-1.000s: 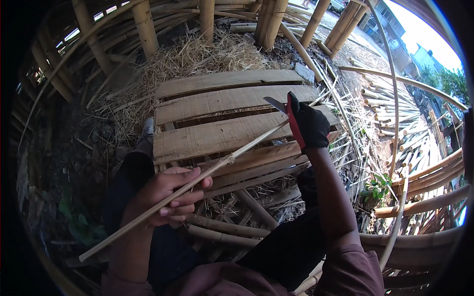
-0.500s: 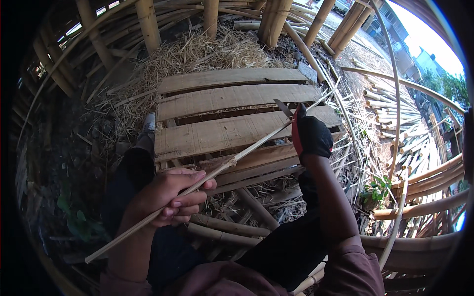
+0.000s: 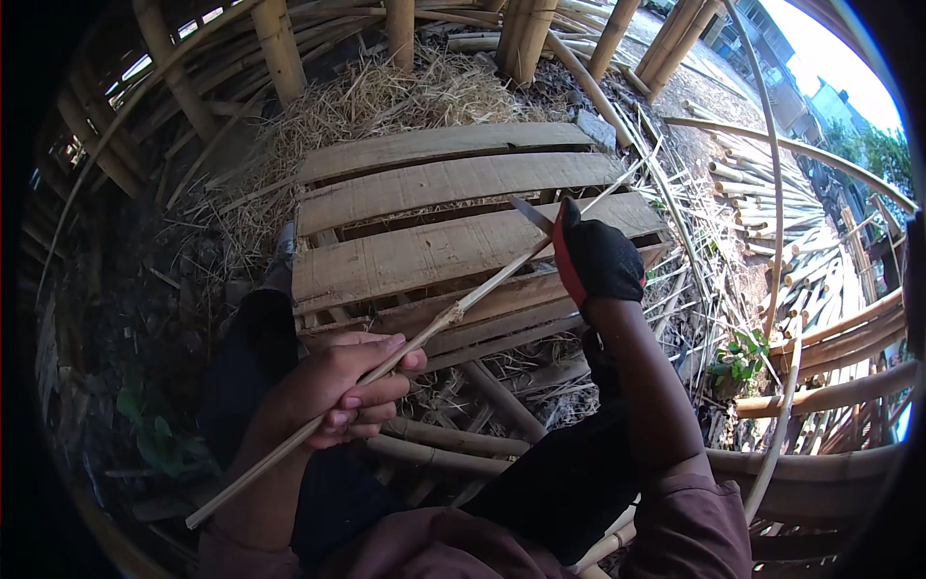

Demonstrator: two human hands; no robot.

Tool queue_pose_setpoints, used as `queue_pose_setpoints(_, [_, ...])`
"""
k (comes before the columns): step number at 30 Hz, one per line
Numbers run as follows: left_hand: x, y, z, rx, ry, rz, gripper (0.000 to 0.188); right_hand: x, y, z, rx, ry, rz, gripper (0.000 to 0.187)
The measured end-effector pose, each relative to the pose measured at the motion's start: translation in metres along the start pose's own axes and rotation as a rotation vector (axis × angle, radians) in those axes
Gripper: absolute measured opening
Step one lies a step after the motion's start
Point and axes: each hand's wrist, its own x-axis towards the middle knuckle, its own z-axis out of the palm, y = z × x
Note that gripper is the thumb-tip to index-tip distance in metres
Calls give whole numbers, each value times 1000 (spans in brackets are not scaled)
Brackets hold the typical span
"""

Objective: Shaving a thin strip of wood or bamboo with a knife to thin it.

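In the head view, the bare left hand (image 3: 340,384) has its fingers curled round a thin bamboo stick (image 3: 497,278), thumb laid along the top; little room shows between fingers and stick. The right hand (image 3: 598,256), in a black and red glove, is closed round a knife (image 3: 532,214). Its handle is hidden, and I cannot tell whether the gloved thumb also presses the stick. The blade lies at the stick's upper part, beyond the knot (image 3: 450,315).

The stick slants above the slatted wooden crate (image 3: 386,259), its near end by the left forearm. Compared with half a second ago, it slopes more steeply and the blade sits slightly nearer the knot, which suggests a short stroke towards the body. Straw (image 3: 415,104) lies behind the crate; cut poles (image 3: 772,214) are stacked off to the right.
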Motion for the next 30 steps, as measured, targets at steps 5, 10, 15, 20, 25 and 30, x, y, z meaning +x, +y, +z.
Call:
queue_pose_setpoints(5, [12, 3, 9, 26, -34, -3, 25, 17, 42, 5, -109, 191, -83, 54])
queue_pose_setpoints(10, [1, 0, 7, 95, 38, 17, 26, -37, -12, -6, 46, 39, -155, 71])
queue_pose_setpoints(15, [9, 3, 11, 31, -28, 15, 26, 18, 35, -7, -43, 139, -20, 68])
queue_pose_setpoints(20, [8, 0, 11, -11, -8, 13, 25, -64, -24, -14, 122, 26, -168, 71])
queue_pose_setpoints(25, [9, 0, 22, 16, -15, 18, 24, 21, 48, -2, -40, 89, 8, 57])
queue_pose_setpoints(30, [21, -2, 24, -1, 28, 4, 26, -61, -14, -8, 58, -77, -285, 57])
